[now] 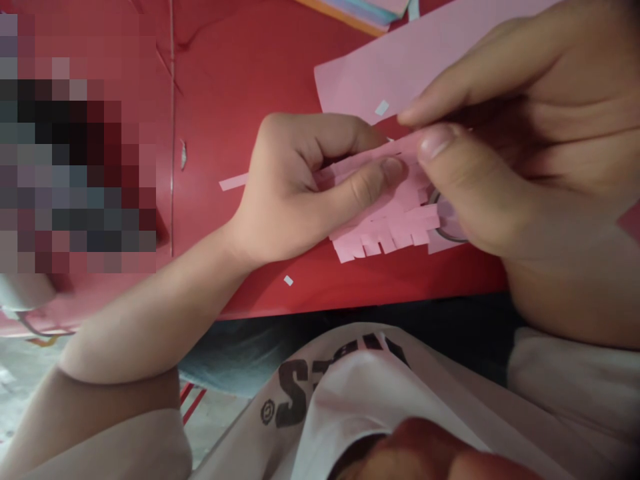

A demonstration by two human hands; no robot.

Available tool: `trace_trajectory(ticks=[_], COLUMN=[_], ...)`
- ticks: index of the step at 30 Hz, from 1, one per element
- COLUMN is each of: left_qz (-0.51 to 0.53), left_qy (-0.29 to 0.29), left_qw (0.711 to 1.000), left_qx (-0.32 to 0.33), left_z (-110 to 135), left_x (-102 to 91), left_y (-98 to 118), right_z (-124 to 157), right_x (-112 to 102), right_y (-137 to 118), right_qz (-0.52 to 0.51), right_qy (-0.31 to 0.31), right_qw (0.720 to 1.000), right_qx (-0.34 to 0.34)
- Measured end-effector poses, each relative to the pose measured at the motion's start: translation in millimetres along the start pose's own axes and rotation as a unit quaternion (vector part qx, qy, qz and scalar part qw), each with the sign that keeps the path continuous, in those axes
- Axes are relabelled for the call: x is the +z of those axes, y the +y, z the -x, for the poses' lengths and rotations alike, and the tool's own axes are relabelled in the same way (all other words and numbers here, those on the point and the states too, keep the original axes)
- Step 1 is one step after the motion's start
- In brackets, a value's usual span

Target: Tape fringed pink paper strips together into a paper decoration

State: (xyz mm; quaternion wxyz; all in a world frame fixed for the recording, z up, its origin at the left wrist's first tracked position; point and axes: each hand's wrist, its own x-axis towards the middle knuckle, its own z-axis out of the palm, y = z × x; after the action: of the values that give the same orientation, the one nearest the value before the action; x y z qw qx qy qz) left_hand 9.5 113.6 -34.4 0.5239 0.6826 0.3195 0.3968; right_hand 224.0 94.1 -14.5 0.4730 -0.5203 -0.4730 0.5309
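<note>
My left hand point(300, 187) is closed on a pink paper strip with a fringe cut along its lower edge point(390, 230); thumb and fingers pinch its left part. My right hand point(505, 147) pinches the same strip from the right, thumb on top and forefinger behind. Part of a grey ring-shaped thing point(445, 233), perhaps a scissors handle, shows under my right thumb; most of it is hidden. The strip hangs just above the red table point(240, 80).
A larger pink sheet point(400, 67) lies behind my hands. A stack of coloured paper point(365, 10) sits at the far edge. Small paper scraps point(289, 281) lie on the table. A blurred-out area fills the left side.
</note>
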Motion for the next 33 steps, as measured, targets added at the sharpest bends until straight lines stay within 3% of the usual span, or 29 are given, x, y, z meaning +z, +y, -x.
trace_trajectory(ticks=[3, 5, 8, 10, 15, 17, 22, 25, 29, 33], left_qz=[0.010, 0.001, -0.026, -0.020, 0.026, 0.035, -0.013, -0.061, -0.081, -0.098], left_qy=[0.019, 0.001, -0.037, -0.017, 0.084, 0.107, 0.142, 0.153, 0.159, 0.162], left_qw=[1.000, 1.000, 0.997, 0.998, 0.996, 0.994, 0.989, 0.983, 0.982, 0.981], left_qx=[0.018, -0.002, -0.066, -0.064, 0.005, 0.013, -0.036, -0.075, -0.067, -0.046], left_z=[0.5, 0.7, 0.3, -1.5, -9.6, -9.9, -0.5, 3.1, 4.1, 8.5], left_x=[2.7, 0.3, -5.3, -5.8, 2.4, 2.7, -4.5, -6.2, -5.8, -6.0], left_y=[-7.3, -3.3, 12.0, 20.0, 20.0, 18.2, 19.1, 21.7, 29.2, 31.2], right_z=[-1.1, 1.0, 7.1, 10.5, 12.9, 13.5, 16.3, 16.4, 14.5, 13.6], right_x=[5.1, 6.4, 5.9, 7.1, 15.5, 16.3, 12.2, 12.4, 17.2, 20.4], right_y=[-5.4, -11.7, -21.8, -26.3, -25.6, -25.5, -30.2, -27.1, -18.2, -14.4], right_qz=[0.022, 0.085, 0.236, 0.277, 0.264, 0.279, 0.353, 0.343, 0.293, 0.280], right_qy=[0.002, -0.015, -0.080, -0.091, 0.026, 0.045, 0.024, 0.031, 0.065, 0.068], right_qw=[1.000, 0.996, 0.965, 0.953, 0.962, 0.958, 0.933, 0.934, 0.945, 0.949], right_qx=[-0.004, -0.034, -0.083, -0.088, -0.064, -0.051, -0.060, -0.098, -0.134, -0.126])
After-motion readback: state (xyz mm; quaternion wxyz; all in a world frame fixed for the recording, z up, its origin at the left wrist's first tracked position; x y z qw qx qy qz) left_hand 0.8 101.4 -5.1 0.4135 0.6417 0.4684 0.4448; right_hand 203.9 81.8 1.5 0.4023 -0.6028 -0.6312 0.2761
